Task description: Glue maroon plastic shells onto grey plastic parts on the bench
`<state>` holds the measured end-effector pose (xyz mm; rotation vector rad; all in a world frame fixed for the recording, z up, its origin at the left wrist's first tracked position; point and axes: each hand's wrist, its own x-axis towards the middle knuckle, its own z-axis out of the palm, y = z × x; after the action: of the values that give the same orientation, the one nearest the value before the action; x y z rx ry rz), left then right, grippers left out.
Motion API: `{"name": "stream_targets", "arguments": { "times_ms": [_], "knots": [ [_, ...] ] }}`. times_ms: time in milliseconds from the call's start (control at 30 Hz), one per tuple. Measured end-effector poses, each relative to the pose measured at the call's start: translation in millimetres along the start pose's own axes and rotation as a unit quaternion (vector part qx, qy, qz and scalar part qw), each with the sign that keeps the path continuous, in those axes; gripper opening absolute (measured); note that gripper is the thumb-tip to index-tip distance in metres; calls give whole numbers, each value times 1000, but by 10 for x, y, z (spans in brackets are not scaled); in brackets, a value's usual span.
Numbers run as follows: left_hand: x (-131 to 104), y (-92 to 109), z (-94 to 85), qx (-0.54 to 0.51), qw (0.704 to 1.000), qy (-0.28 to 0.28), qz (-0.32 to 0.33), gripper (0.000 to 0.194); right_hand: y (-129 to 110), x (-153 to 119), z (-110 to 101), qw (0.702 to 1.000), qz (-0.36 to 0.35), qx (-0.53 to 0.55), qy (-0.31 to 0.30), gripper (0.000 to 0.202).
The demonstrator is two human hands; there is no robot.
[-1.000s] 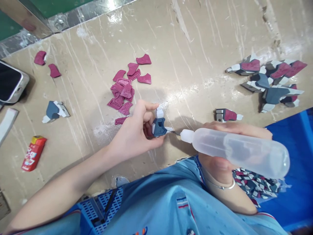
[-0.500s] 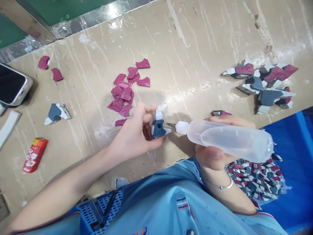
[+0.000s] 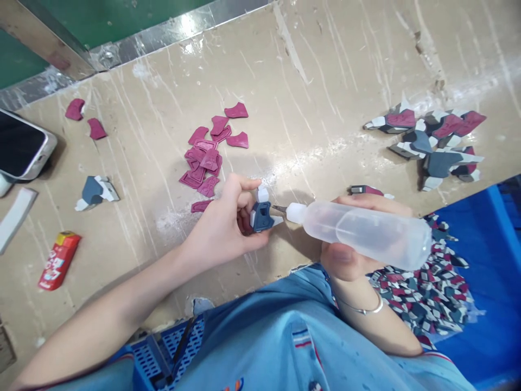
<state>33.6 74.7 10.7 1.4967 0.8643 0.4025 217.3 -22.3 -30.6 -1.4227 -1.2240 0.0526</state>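
While the small blue-and-white plastic part (image 3: 262, 213) sits pinched just above the counter (image 3: 334, 65), near its front edge, the left hand (image 3: 226, 222) grips it between thumb and curled fingers, with the white tab of the part pointing up. Touching the part's right side is the thin metal tip of a clear squeeze bottle (image 3: 362, 231), which lies almost level and points left. The right hand (image 3: 358, 239) is closed around the bottle's body, thumb underneath and fingers over the top, and a thin bracelet (image 3: 364, 309) circles that wrist.

Just behind the left hand lies a heap of maroon pieces (image 3: 207, 157), with one more maroon piece (image 3: 201, 205) touching the counter right beside the knuckles. Behind the bottle, close to the right hand, rests a single assembled part (image 3: 366, 190) in grey, maroon and white. Farther to the right, a cluster of assembled parts (image 3: 431, 141) is gathered near the counter's edge. Below that edge, a blue bin (image 3: 496, 228) holds many small mixed pieces (image 3: 419, 293).

Well apart on the left, a lone blue-and-white part (image 3: 95, 191) lies on the counter, with a red lighter (image 3: 57, 260) nearer the front and a phone (image 3: 22, 145) at the far left. Two stray maroon pieces (image 3: 85, 118) lie behind the phone's corner. A light blue shirt (image 3: 293, 336) fills the bottom of the view.
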Motion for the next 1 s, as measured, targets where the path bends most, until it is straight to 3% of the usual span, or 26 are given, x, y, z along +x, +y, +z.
{"name": "stream_targets", "arguments": {
  "times_ms": [133, 200, 267, 333, 400, 433, 500, 567, 667, 767, 867, 933, 1000],
  "knots": [
    [-3, -11, 5, 7, 1000, 0, -3, 49, 25, -4, 14, 999, -41, -18, 16, 42],
    [-6, -19, 10, 10, 1000, -1, -2, 48, 16, -2, 19, 999, -5, -20, 24, 46],
    [-11, -12, 5, 16, 1000, 0, -5, 47, 15, 40, 20, 995, 86, 36, 17, 50],
    [-24, 20, -17, 23, 1000, -1, -8, 44, 58, 158, 9, 962, 214, 167, -34, 49],
    [-65, 67, -53, 40, 999, -4, -11, 42, 162, 352, -20, 893, 318, 293, -126, 50],
    [-103, 89, -71, 50, 999, -4, -13, 42, 231, 467, -39, 865, 338, 326, -180, 50],
    [-222, 111, -95, 69, 997, 18, -10, 42, 376, 690, -67, 846, 317, 332, -273, 53],
    [-388, 94, -93, 77, 995, 63, 0, 44, 486, 855, -66, 853, 264, 310, -326, 56],
    [-665, 11, -45, 91, 985, 149, -12, 45, 497, 911, -13, 860, 228, 311, -333, 68],
    [-893, -81, 14, 99, 964, 241, -43, 47, 314, 763, 46, 859, 244, 328, -307, 78],
    [-1028, -163, 50, 82, 942, 318, -69, 50, 39, 585, 126, 863, 248, 301, -322, 55],
    [-1075, -223, 60, 72, 932, 344, -84, 51, -132, 529, 244, 876, 164, 222, -395, 28],
    [-1101, -286, 62, 68, 929, 354, -84, 52, -264, 526, 428, 871, 22, 112, -477, 21]
  ]
}}
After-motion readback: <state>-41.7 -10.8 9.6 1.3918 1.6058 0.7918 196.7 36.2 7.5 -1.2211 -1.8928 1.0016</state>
